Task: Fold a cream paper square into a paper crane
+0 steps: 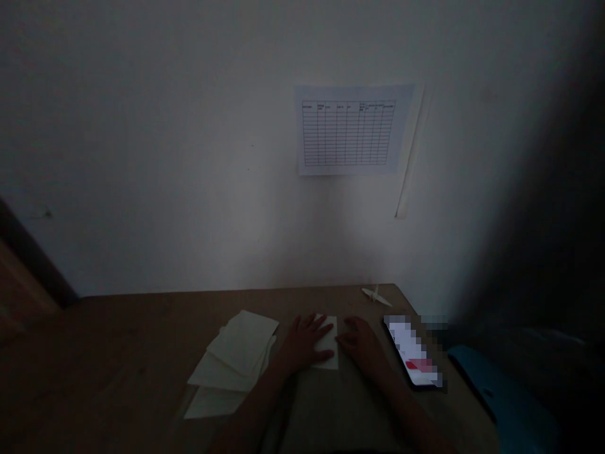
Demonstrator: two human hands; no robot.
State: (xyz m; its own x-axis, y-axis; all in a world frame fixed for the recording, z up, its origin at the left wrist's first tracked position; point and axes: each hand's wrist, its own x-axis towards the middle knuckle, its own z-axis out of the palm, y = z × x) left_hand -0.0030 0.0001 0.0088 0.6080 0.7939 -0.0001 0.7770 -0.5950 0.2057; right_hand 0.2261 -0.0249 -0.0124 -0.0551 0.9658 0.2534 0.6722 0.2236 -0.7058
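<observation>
A small white sheet of paper (331, 359), seemingly folded, lies flat near the table's far side. My left hand (302, 345) rests on it with fingers spread, covering its left part. Beside the paper's right edge is my right hand (363, 347), its fingers loosely bent and apart. One fingertip reaches the edge; whether it presses on it is hard to see in the dim light. To the left of my left hand, several loose sheets of paper (241, 347) overlap in an untidy pile.
A phone with a lit screen (416, 359) lies right of my right hand. Behind it, near the table's back corner, sits a small white folded-looking piece (377, 296). A blue chair (505, 397) stands beyond the table's (118, 359) right edge. A printed grid sheet (350, 135) hangs on the wall.
</observation>
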